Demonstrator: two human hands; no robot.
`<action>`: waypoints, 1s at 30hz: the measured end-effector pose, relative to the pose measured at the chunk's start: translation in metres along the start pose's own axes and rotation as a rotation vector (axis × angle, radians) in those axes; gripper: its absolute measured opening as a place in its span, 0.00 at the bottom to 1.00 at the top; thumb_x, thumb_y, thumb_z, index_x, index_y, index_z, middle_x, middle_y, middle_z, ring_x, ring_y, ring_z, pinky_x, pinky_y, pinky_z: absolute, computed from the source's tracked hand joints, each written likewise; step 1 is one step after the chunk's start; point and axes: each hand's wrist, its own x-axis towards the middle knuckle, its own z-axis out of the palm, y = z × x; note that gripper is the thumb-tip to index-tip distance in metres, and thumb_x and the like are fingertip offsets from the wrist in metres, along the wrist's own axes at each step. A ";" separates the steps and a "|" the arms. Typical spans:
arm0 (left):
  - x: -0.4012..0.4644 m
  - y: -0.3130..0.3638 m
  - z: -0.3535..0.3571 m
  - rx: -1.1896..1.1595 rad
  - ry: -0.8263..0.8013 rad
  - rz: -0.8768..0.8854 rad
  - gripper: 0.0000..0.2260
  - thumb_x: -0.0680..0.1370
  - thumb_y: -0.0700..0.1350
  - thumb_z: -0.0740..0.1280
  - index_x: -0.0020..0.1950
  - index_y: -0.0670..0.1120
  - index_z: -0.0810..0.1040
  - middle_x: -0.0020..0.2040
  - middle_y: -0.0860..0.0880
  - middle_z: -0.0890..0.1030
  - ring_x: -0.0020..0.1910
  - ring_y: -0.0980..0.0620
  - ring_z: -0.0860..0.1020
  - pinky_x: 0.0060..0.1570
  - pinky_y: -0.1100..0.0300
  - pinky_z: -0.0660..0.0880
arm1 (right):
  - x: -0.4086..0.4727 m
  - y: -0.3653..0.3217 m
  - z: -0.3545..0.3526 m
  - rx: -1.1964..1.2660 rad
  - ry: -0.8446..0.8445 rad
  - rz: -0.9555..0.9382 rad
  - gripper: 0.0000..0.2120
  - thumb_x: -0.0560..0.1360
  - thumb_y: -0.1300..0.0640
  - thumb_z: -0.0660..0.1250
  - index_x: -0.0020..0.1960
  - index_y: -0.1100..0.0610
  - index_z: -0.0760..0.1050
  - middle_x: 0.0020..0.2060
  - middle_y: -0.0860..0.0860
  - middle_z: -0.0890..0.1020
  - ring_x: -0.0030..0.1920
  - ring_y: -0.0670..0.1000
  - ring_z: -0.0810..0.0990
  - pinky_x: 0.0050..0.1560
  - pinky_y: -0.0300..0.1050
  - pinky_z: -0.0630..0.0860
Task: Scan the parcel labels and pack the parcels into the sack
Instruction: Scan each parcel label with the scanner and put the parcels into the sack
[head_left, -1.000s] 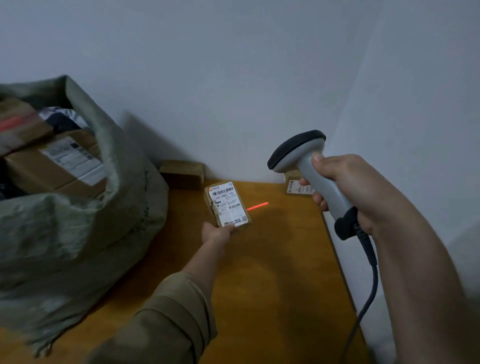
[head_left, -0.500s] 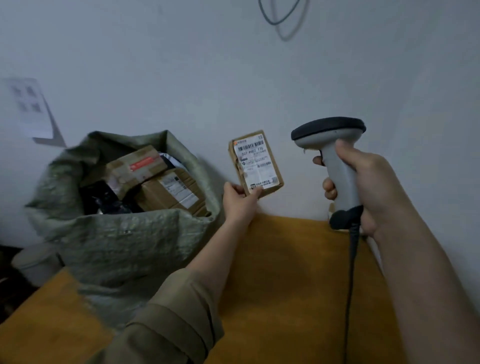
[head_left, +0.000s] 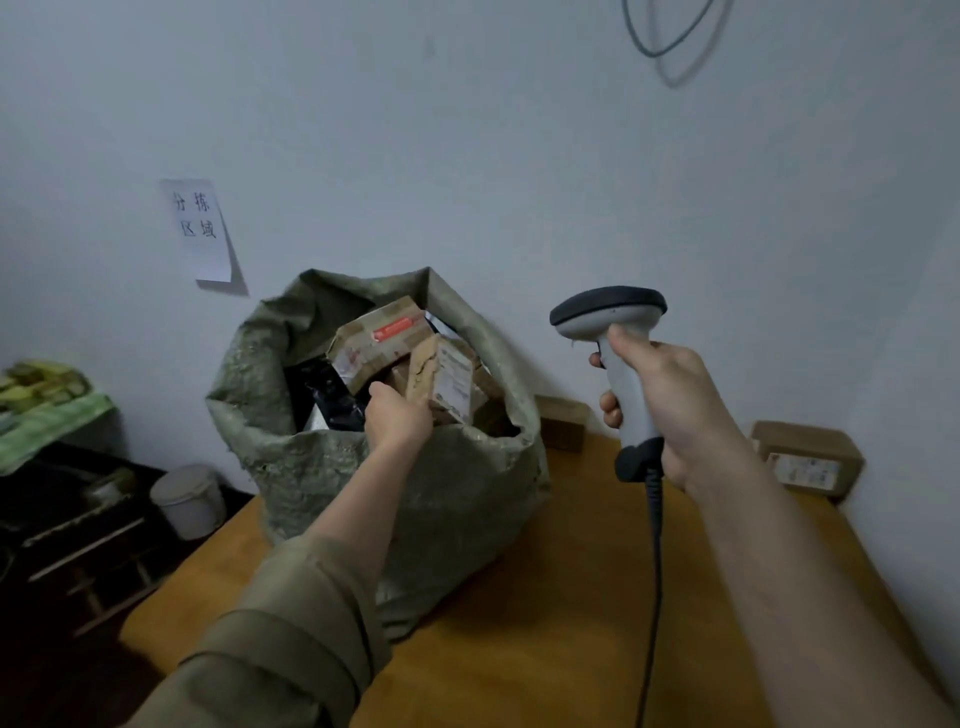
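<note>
The left hand (head_left: 397, 418) is gripping a small labelled parcel (head_left: 444, 382) over the green woven sack (head_left: 332, 467), packing it; the right hand (head_left: 670, 405) is clutching the barcode scanner (head_left: 613, 353); next, probably, releasing it, then fetching a parcel at the table's far right (head_left: 808, 457).

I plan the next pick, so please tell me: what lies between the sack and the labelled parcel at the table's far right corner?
In the head view, between the sack and the labelled parcel stands a small plain box by the wall; nearer the camera, the right hand holds the scanner.

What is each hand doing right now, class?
Left hand: grips the small labelled parcel at the sack's mouth.
Right hand: grips the barcode scanner.
</note>
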 end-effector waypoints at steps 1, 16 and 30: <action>0.000 -0.003 0.001 0.024 0.002 -0.002 0.19 0.79 0.46 0.67 0.66 0.39 0.66 0.62 0.40 0.75 0.59 0.40 0.75 0.47 0.51 0.73 | 0.001 0.002 0.000 -0.003 0.004 0.009 0.15 0.80 0.48 0.65 0.53 0.61 0.77 0.40 0.55 0.79 0.31 0.50 0.74 0.34 0.47 0.72; -0.054 0.059 0.093 -0.188 0.060 0.552 0.09 0.76 0.34 0.64 0.54 0.44 0.72 0.52 0.50 0.71 0.47 0.54 0.71 0.46 0.64 0.69 | 0.021 0.017 -0.075 -0.034 0.166 0.074 0.17 0.80 0.49 0.65 0.57 0.64 0.76 0.43 0.53 0.79 0.29 0.48 0.75 0.28 0.41 0.73; -0.063 0.076 0.307 0.123 -0.308 0.487 0.08 0.78 0.38 0.62 0.57 0.44 0.73 0.59 0.48 0.70 0.46 0.52 0.72 0.47 0.59 0.74 | 0.140 0.071 -0.221 0.016 0.318 0.189 0.11 0.79 0.51 0.67 0.49 0.60 0.77 0.32 0.52 0.79 0.28 0.49 0.74 0.32 0.46 0.71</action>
